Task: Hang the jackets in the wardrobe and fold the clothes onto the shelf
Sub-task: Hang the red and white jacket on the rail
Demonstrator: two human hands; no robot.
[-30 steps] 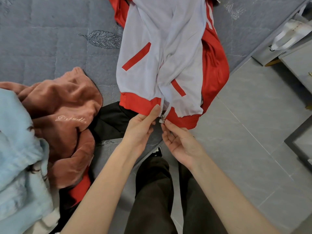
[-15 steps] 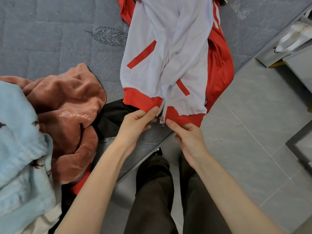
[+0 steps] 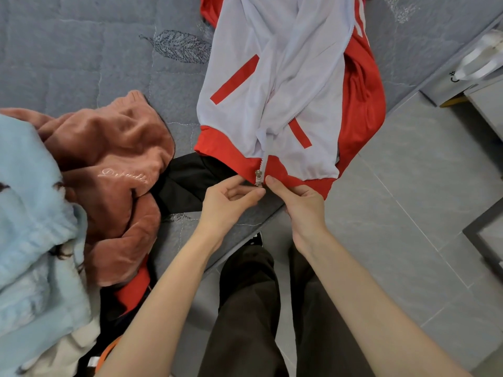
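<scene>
While the bed (image 3: 81, 63) fills the upper left of the frame and serves, I'd say, as a sorting surface, the jacket (image 3: 272, 91) lies spread on it at upper centre. It is front up, with its red hem hanging just over the bed's edge toward the person. That looks deliberate: flat cloth keeps the two front panels lined up, and the hem at the edge puts the fastening within easy reach.

At the left edge a blue fleece (image 3: 32, 213) is heaped partly over a brown fleece (image 3: 109, 159). A black garment (image 3: 190, 180) lies between that pile and the jacket. These wait for folding, I judge. No wardrobe or shelf shows.

Both hands meet at the hem, centre frame. The right hand (image 3: 302, 205) has its grip clamped on the red band right of the zip (image 3: 258, 176), thumb on top, holding it taut. The left hand (image 3: 228, 202) pinches the band's other side at the zip's foot, grip clamped there too. The slider sits at the very bottom, so the person seems to be zipping the jacket up before hanging it.

Pale script is stitched on the brown fleece, starting with a D; the rest I can't read. A white bag (image 3: 476, 61) at upper right bears a dark mark, too small to make out.
</scene>
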